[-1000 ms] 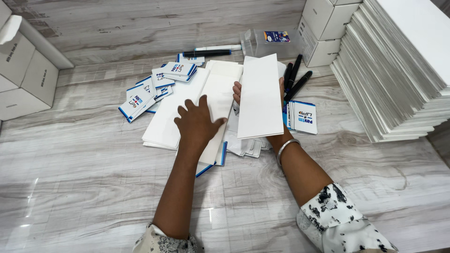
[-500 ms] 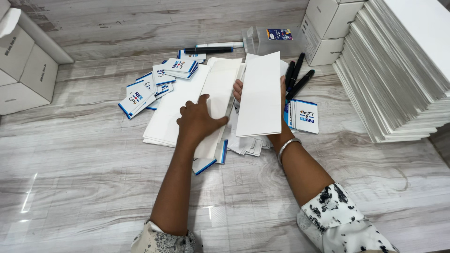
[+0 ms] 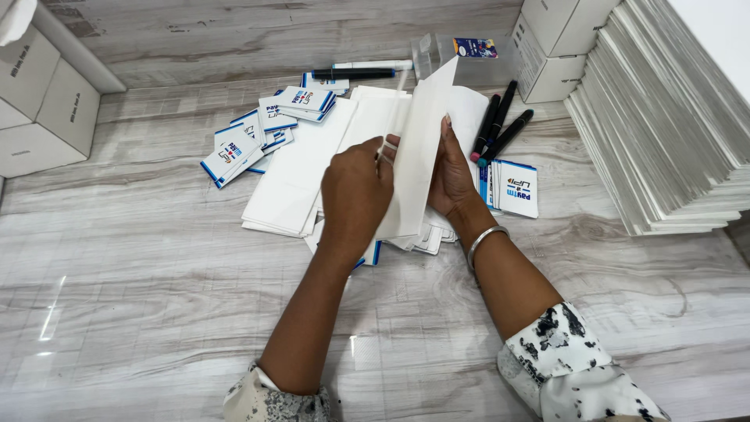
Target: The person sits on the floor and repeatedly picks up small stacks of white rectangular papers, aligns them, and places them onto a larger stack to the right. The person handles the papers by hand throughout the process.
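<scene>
My right hand (image 3: 453, 176) holds a long white card sheet (image 3: 418, 148) tilted on edge above the floor, thumb along its right side. My left hand (image 3: 357, 191) has come up to the sheet's left edge and its fingers pinch it. Under both hands lies a flat pile of white sheets (image 3: 301, 176). Small blue-and-white printed cards (image 3: 234, 152) are scattered to the left of the pile, and a short stack of the same cards (image 3: 516, 187) lies just right of my right wrist.
A tall leaning stack of white sheets (image 3: 672, 133) fills the right side. White boxes (image 3: 39, 101) stand at the far left, more boxes (image 3: 555, 47) at the top right. Black markers (image 3: 500, 129), a clear plastic box (image 3: 461, 59) and another marker (image 3: 355, 73) lie beyond the pile on the wood-look floor.
My left hand lifted off the flat pile and moved right to grip the raised sheet. The right hand turned that sheet from face-on to nearly edge-on.
</scene>
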